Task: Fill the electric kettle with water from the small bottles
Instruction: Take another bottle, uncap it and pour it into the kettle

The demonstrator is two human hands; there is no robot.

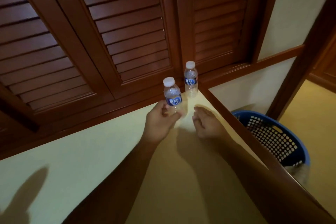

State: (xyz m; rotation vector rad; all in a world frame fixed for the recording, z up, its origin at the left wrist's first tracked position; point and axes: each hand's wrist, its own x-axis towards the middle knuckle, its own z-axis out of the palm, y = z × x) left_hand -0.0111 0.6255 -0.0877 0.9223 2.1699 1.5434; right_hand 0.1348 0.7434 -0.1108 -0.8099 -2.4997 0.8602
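Observation:
Two small clear water bottles with white caps and blue labels are in view. My left hand [160, 123] grips the lower part of the nearer bottle [171, 94], which stands upright with its cap on. The second bottle [190, 80] stands upright and capped at the far corner of the pale yellow counter [109, 151], untouched. My right hand [207, 123] hovers just right of the held bottle, fingers loosely curled and holding nothing. No kettle is in view.
Dark wooden louvred shutters [109, 32] rise behind the counter. A wooden edge strip [245, 132] borders the counter on the right. Below it on the floor stands a blue perforated laundry basket [272, 136]. A doorway opens at the far right.

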